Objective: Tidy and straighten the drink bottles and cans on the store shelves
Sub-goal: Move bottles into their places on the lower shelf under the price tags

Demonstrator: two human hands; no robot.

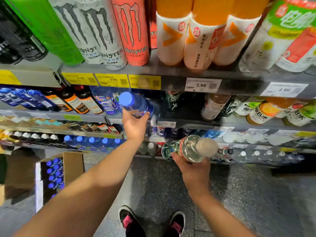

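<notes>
so the left hand (135,124) has its fingers curled up around the lower body of a blue sports drink bottle (136,104), right at the front edge of the second shelf (188,123). The bottle's long axis leans out toward the person, blue cap nearest, base toward the dark gap just right of its blue neighbours. I'd guess it wants pushing back and standing upright. The right hand (191,165) is lower and off the shelf, wrapped around a clear bottle with a white cap (189,148) lying roughly sideways, cap pointing right
</notes>
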